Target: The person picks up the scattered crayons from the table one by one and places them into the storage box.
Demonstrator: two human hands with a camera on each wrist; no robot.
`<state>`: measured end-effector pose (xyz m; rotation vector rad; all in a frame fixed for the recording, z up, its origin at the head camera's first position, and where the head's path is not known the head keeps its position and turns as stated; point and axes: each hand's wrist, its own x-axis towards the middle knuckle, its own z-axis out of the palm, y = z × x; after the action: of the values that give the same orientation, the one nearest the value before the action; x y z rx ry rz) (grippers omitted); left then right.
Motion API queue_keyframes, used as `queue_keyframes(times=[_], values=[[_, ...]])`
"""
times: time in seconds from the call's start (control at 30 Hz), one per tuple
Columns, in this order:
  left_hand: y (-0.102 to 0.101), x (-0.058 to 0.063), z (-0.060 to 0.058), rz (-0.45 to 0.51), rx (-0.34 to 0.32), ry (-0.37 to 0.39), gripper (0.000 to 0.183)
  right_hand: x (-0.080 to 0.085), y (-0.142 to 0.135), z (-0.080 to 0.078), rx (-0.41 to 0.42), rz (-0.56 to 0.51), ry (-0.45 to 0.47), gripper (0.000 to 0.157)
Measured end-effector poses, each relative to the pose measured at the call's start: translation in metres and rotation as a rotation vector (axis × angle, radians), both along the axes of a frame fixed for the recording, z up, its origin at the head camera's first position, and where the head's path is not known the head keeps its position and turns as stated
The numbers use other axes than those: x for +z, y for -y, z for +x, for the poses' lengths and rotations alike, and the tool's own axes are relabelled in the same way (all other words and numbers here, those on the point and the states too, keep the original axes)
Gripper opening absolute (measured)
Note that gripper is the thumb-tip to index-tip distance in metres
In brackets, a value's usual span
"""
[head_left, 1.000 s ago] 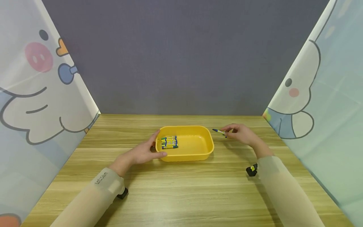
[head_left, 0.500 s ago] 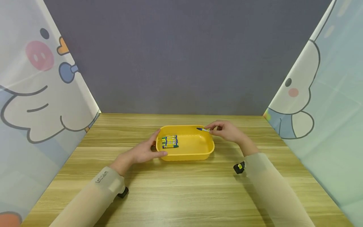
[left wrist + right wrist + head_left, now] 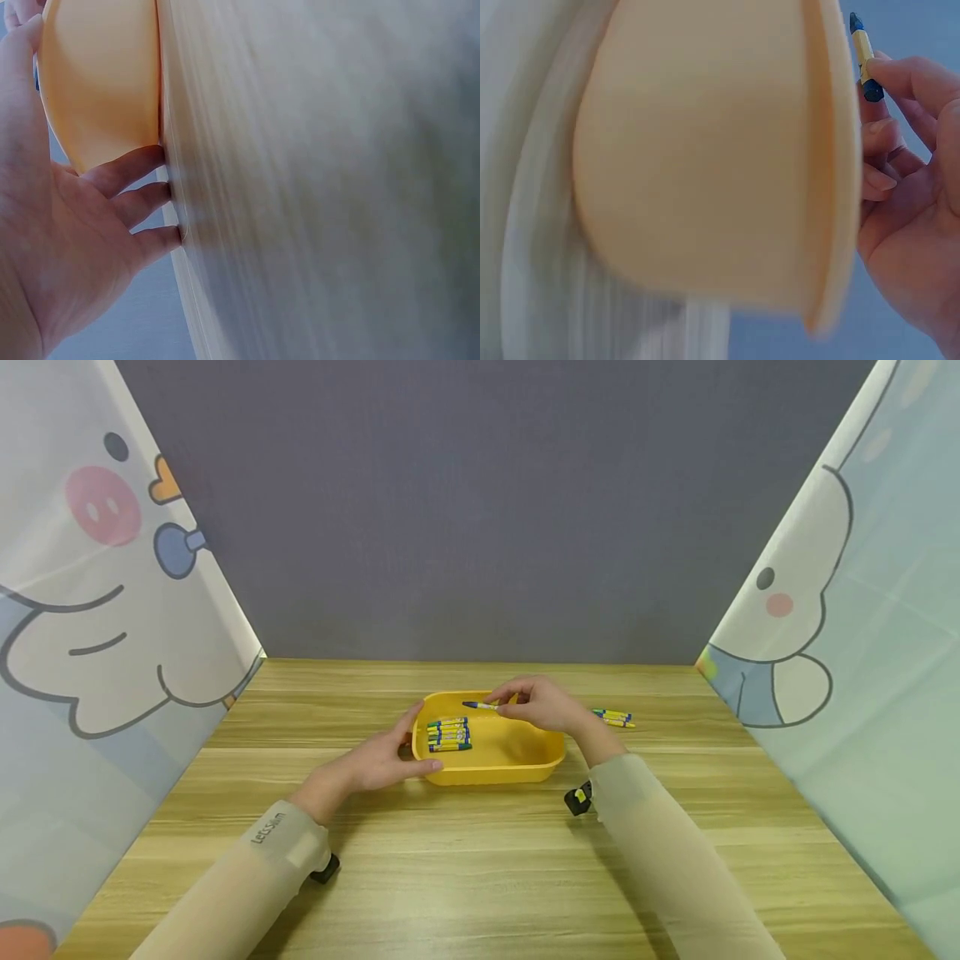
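Above the yellow plastic basket (image 3: pixel 495 776), my right hand (image 3: pixel 545 703) pinches a blue crayon (image 3: pixel 478 705) between thumb and fingers. The right wrist view shows this crayon (image 3: pixel 863 54) tilted beyond the basket rim, its wrapper yellow and both ends dark blue. My left hand (image 3: pixel 377 763) holds the left end of the basket, thumb over the near rim and fingers around the outer wall. In the left wrist view its lower fingers touch the tabletop beside the basket wall (image 3: pixel 105 82). Several crayons (image 3: pixel 449 735) with green, yellow and blue colours lie side by side at the basket's left end.
More crayons (image 3: pixel 615 718) lie on the wooden table (image 3: pixel 465 868) right of the basket, partly behind the right wrist. A grey panel (image 3: pixel 480 510) stands along the back edge. Printed cartoon curtains (image 3: pixel 97 610) hang on both sides.
My right hand has carried the blue crayon leftward from the table right of the basket to above its inside. Crayons it covered now show on the table. The left hand keeps its place.
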<state>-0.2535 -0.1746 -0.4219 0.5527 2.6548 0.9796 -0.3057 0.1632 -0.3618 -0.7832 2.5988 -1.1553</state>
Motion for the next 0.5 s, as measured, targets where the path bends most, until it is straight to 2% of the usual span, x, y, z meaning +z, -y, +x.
queue_keyframes(times=[0.27,0.5], values=[[0.001,-0.001,-0.002,-0.003,-0.003,-0.001,0.125,-0.015,0.039,-0.008,0.059,-0.011,0.047,0.027],[0.0,0.0,-0.001,-0.014,-0.004,0.005,0.125,-0.03,0.058,-0.012,0.074,-0.062,0.109,0.027]])
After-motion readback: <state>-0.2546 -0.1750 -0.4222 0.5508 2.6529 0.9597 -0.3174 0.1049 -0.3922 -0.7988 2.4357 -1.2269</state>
